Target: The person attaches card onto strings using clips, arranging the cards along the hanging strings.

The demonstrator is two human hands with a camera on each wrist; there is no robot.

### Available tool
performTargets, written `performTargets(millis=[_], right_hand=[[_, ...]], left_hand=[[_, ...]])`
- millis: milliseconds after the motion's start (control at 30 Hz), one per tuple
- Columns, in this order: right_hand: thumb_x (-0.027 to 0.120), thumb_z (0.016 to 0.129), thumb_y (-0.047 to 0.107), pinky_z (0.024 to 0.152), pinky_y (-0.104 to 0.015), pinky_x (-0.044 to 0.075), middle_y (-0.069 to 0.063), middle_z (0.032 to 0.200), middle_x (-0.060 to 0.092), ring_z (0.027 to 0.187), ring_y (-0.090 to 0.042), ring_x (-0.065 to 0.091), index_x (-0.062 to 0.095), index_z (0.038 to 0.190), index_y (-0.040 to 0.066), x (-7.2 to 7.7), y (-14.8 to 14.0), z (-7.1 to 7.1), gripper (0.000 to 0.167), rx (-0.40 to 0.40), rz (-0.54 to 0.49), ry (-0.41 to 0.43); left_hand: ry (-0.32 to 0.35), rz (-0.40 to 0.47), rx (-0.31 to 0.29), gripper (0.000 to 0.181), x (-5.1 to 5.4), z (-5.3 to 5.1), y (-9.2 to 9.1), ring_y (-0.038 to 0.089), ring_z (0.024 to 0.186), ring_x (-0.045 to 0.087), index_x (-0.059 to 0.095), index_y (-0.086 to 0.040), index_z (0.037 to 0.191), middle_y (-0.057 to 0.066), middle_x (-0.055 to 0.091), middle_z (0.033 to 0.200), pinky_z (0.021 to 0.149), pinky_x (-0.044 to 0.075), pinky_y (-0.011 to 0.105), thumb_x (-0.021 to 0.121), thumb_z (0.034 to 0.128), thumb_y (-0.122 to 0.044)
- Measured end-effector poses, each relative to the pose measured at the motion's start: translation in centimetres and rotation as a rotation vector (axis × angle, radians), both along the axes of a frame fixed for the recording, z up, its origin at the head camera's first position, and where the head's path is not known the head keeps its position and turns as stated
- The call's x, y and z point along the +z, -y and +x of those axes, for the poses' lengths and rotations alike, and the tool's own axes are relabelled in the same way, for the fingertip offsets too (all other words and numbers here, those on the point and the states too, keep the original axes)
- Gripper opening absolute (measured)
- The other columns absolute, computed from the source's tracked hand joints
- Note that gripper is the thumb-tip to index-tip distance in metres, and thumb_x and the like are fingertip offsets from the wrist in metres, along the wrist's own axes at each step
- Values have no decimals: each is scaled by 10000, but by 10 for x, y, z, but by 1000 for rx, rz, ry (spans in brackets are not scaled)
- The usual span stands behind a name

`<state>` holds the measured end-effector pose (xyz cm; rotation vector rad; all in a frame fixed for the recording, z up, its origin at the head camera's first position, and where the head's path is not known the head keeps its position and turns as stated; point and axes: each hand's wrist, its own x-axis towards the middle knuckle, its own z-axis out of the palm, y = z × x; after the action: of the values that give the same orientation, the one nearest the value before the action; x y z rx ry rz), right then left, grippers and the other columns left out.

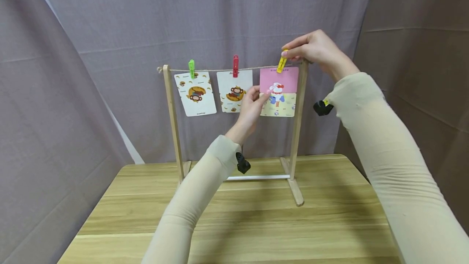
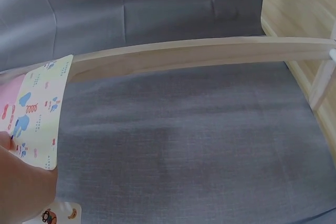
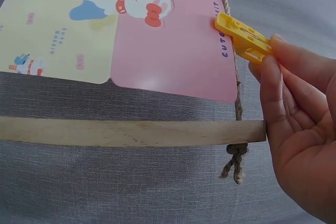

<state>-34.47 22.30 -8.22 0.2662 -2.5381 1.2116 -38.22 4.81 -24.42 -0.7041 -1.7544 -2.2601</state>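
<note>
A pink and yellow rabbit card (image 1: 287, 80) hangs at the right end of a twine line (image 1: 209, 70). My right hand (image 1: 322, 52) pinches a yellow clothespin (image 1: 281, 65) between thumb and finger; in the right wrist view the clothespin (image 3: 244, 38) sits over the card's top edge and the twine. With thumb and fingers my left hand (image 1: 250, 109) holds the left edge of this card. In the left wrist view the card (image 2: 39, 108) is partly cut off, and the left hand (image 2: 23, 184) shows only in part.
Two white monkey cards (image 1: 201, 107) hang to the left, one under a green clothespin (image 1: 191, 69), the other under a red clothespin (image 1: 235, 66). The wooden frame (image 1: 172, 121) stands on a wooden table (image 1: 311, 231), with a white bar (image 1: 260, 177) low across it. Grey curtains surround it.
</note>
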Motion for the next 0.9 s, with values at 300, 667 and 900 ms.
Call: performTargets(millis=[300, 667, 900], right_hand=[[787, 894, 303, 640, -242, 416, 157, 831, 713, 781, -50, 612, 701, 1263, 82, -1, 1, -1, 439, 7, -6, 18], [789, 893, 298, 655, -248, 420, 152, 848, 706, 779, -49, 620, 689, 1272, 57, -1, 1, 0, 461, 17, 4, 21], [782, 897, 312, 697, -286, 401, 139, 877, 705, 809, -73, 624, 709, 1243, 95, -2, 0, 1, 415, 10, 19, 29]], left_hand=[[3, -3, 13, 233, -1, -2, -1, 123, 863, 606, 630, -12, 1165, 51, 690, 999, 747, 476, 242, 669, 985, -156], [-2, 0, 2, 217, -2, -2, -2, 124, 857, 612, 631, -5, 1156, 66, 694, 1005, 737, 482, 244, 665, 986, -137], [-9, 10, -8, 221, 0, -1, -2, 124, 859, 609, 629, 6, 1154, 67, 691, 1009, 746, 482, 244, 667, 983, -128]])
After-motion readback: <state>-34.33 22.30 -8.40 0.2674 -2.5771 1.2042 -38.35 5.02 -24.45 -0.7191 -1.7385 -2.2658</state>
